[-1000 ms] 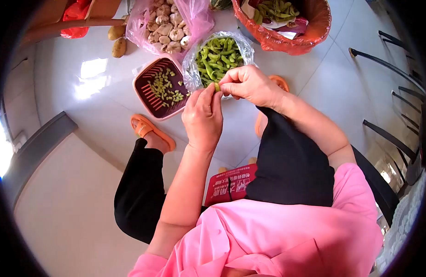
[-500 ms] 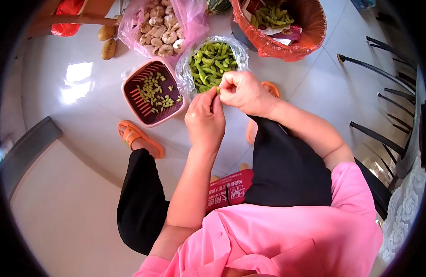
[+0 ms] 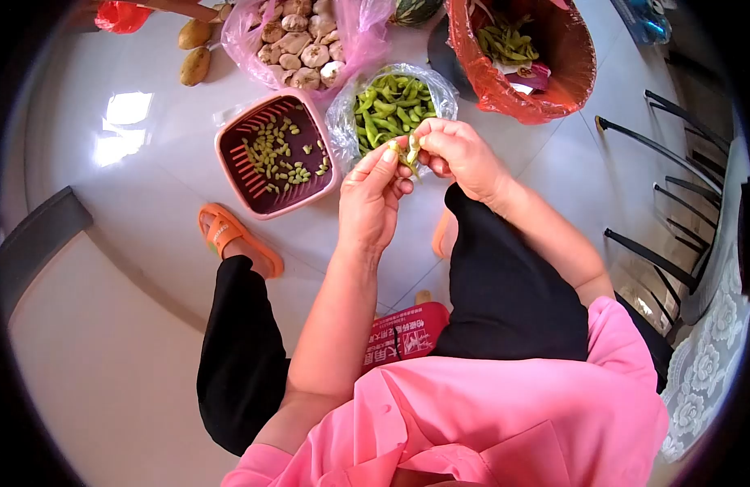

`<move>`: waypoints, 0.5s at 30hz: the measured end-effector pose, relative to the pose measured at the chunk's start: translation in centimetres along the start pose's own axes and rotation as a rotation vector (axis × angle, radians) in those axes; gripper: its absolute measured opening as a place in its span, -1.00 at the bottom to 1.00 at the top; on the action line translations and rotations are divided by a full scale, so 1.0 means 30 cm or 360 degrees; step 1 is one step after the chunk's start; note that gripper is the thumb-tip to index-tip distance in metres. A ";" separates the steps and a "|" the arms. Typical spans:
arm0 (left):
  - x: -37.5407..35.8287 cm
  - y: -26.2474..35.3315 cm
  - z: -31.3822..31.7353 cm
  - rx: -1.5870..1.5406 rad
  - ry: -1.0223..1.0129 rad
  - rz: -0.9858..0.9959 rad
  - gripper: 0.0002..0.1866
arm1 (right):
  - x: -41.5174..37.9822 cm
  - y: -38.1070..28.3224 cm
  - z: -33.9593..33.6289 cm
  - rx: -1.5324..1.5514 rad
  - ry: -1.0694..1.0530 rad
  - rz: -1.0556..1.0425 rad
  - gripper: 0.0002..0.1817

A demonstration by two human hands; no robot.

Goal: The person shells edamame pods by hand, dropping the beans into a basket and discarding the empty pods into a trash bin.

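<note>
Between my two hands is a split edamame pod [image 3: 410,154], its pale inside showing. My left hand [image 3: 371,191] pinches one side of it between thumb and fingers, and my right hand [image 3: 464,158] pinches the other. Just beyond them, a clear plastic bag [image 3: 339,122] lies open, full of green edamame pods [image 3: 397,105]. To the left of my hands stands a pink square basket [image 3: 265,213] with a dark inside; shelled beans [image 3: 277,154] are scattered over its bottom.
A pink bag of garlic bulbs [image 3: 298,40] and two potatoes [image 3: 194,66] lie farther off. At the upper right, a bin lined with a red bag [image 3: 566,69] holds empty-looking pods [image 3: 509,40]. Dark metal chair legs [image 3: 659,243] stand at right.
My hands have turned and drawn slightly apart, and the pod between them now shows opened. The camera view has shifted a little.
</note>
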State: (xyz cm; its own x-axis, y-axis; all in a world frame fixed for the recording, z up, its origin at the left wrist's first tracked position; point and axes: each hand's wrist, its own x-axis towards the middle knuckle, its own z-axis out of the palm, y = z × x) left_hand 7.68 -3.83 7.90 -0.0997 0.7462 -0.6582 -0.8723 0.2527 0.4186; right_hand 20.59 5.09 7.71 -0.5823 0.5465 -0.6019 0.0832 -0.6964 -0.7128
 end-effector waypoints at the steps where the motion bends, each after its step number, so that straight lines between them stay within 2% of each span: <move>1: 0.002 -0.002 -0.004 0.0037 0.0043 0.0000 -0.77 | -0.002 0.004 0.007 -0.0091 0.0065 -0.0068 -0.80; 5: 0.009 -0.020 -0.010 0.0249 0.0101 0.0039 -0.78 | -0.039 -0.023 0.018 -0.0362 0.0129 -0.0171 -0.84; 7: -0.002 -0.034 0.011 0.0505 0.0223 0.0264 -0.82 | -0.058 -0.040 0.027 -0.0352 0.0159 -0.0087 -0.87; 9: 0.007 -0.042 0.008 0.0536 0.0123 0.0358 -0.83 | -0.056 -0.025 0.020 -0.0343 0.0113 -0.0130 -0.88; 11: -0.003 -0.034 0.040 0.0825 0.0081 0.0413 -0.80 | -0.063 -0.027 0.025 -0.0461 0.0171 -0.0165 -0.88; 15: -0.014 -0.021 0.065 0.0645 -0.0001 0.0230 -0.88 | -0.066 -0.032 0.010 -0.0390 0.0154 -0.0177 -0.89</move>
State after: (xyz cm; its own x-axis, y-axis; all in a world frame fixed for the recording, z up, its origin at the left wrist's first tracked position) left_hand 9.21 -3.11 9.15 -0.2066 0.7919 -0.5746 -0.5909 0.3671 0.7184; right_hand 21.43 4.54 9.70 -0.5200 0.6632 -0.5383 0.2231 -0.5028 -0.8351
